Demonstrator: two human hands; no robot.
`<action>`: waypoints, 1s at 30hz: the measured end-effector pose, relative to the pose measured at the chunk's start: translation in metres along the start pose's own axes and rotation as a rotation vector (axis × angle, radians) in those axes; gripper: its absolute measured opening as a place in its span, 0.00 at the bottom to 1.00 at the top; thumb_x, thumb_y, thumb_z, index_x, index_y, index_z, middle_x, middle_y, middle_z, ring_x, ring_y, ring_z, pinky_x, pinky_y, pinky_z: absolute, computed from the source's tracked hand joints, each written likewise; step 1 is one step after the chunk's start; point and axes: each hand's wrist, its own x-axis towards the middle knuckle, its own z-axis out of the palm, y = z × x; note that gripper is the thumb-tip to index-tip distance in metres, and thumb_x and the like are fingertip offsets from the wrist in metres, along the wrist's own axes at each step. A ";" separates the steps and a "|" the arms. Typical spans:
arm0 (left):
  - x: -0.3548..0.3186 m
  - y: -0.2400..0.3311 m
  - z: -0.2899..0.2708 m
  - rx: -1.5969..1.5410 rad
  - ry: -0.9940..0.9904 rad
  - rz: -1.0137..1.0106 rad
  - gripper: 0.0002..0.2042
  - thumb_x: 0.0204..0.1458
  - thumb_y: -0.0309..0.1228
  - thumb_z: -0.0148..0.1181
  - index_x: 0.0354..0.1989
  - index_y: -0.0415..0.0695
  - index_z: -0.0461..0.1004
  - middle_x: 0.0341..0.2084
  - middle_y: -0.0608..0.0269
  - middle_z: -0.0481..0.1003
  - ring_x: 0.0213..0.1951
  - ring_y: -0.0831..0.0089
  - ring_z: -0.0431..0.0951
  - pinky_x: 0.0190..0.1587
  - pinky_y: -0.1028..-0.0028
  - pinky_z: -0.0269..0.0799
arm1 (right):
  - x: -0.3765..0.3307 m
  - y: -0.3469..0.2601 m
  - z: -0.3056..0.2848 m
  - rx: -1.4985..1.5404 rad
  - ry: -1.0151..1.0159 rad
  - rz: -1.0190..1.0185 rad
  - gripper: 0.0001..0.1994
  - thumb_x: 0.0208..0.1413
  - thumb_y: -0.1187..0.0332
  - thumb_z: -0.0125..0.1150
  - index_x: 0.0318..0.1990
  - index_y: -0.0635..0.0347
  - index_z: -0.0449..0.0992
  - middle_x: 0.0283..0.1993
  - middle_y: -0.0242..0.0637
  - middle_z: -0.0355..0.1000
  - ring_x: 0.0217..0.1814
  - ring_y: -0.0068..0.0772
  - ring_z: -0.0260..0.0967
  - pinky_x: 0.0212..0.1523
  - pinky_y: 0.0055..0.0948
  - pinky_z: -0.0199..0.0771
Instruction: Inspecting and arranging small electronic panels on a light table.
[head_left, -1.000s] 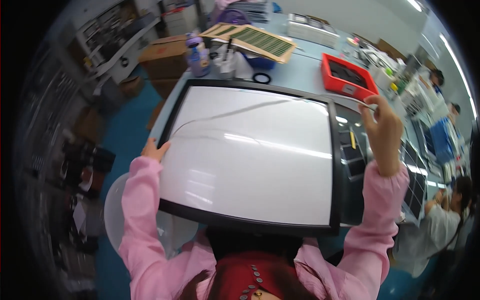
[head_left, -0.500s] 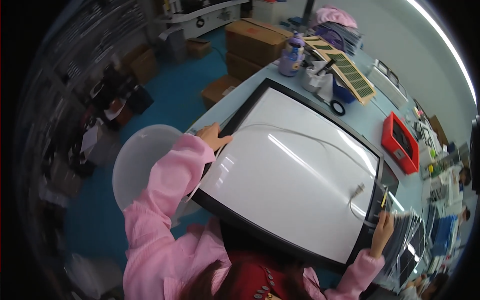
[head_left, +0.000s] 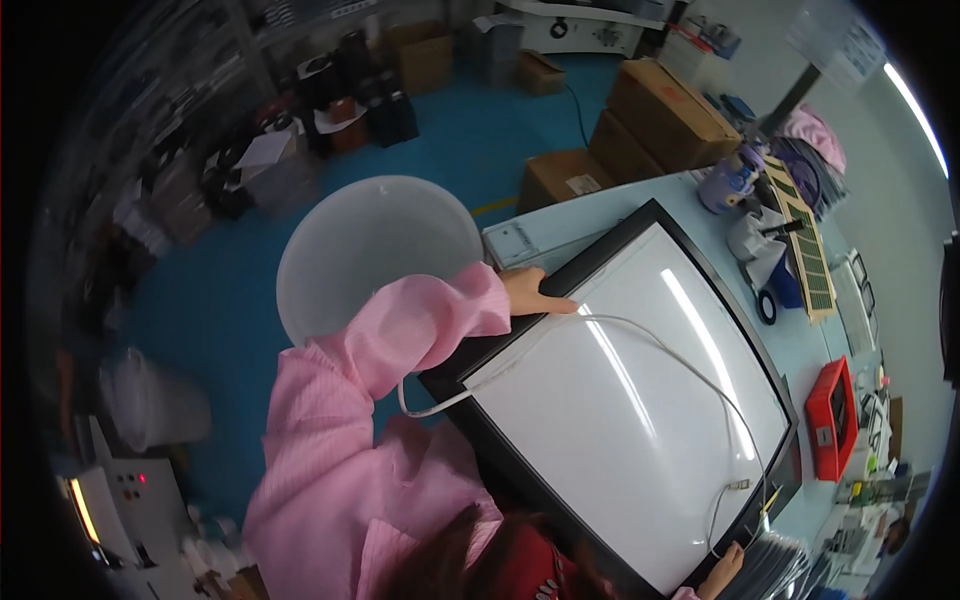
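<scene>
A large flat panel [head_left: 600,440] with a black frame and glossy white face spans the picture from centre to lower right. My left hand [head_left: 530,291] is closed on its upper-left edge, thumb on the white face and fingers partly hidden over the frame. A thin white cable [head_left: 690,368] runs from beside that thumb across the face. Its small plug [head_left: 738,485] lies near the right side, and another stretch of cable loops out beyond the frame's left edge. At the lower right edge, my right hand [head_left: 722,572] grips the frame, mostly cut off by the picture's rim.
A large white round bin [head_left: 380,235] stands on the blue floor left of the table [head_left: 600,215]. Cardboard boxes [head_left: 665,115] are stacked behind. A purple bottle [head_left: 730,180], a black tape roll [head_left: 767,307] and a red tray [head_left: 832,420] sit along the table's far side.
The view has swung left, so the panel, bin and table appear farther right. Both hands stay on the panel's edges. The cable now shows a loop past the left edge.
</scene>
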 end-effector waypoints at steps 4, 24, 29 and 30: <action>-0.015 -0.030 0.007 -0.136 0.082 0.065 0.45 0.43 0.60 0.68 0.58 0.29 0.69 0.56 0.39 0.72 0.58 0.50 0.73 0.61 0.63 0.65 | -0.007 0.023 -0.003 0.072 -0.051 -0.035 0.26 0.70 0.58 0.48 0.59 0.77 0.71 0.56 0.62 0.73 0.57 0.51 0.71 0.60 0.35 0.67; 0.072 -0.247 -0.092 -1.135 0.791 -0.068 0.16 0.62 0.46 0.55 0.54 0.53 0.73 0.44 0.62 0.70 0.41 0.71 0.76 0.34 0.70 0.78 | 0.004 -0.152 0.056 0.064 -0.078 0.066 0.25 0.72 0.58 0.45 0.61 0.75 0.67 0.61 0.55 0.69 0.59 0.44 0.67 0.61 0.34 0.65; 0.158 -0.329 -0.133 -1.434 0.891 -0.182 0.25 0.61 0.43 0.58 0.68 0.62 0.65 0.68 0.61 0.57 0.62 0.58 0.64 0.54 0.58 0.72 | 0.069 -0.017 0.035 -0.089 -0.140 0.056 0.26 0.72 0.58 0.43 0.66 0.74 0.62 0.70 0.55 0.60 0.71 0.47 0.58 0.70 0.34 0.56; 0.166 -0.333 -0.136 -1.478 0.935 -0.228 0.27 0.60 0.44 0.59 0.68 0.63 0.64 0.70 0.62 0.54 0.64 0.57 0.62 0.56 0.57 0.71 | 0.080 -0.004 0.034 -0.086 -0.129 0.069 0.26 0.72 0.58 0.43 0.66 0.74 0.62 0.70 0.55 0.60 0.71 0.47 0.58 0.70 0.34 0.56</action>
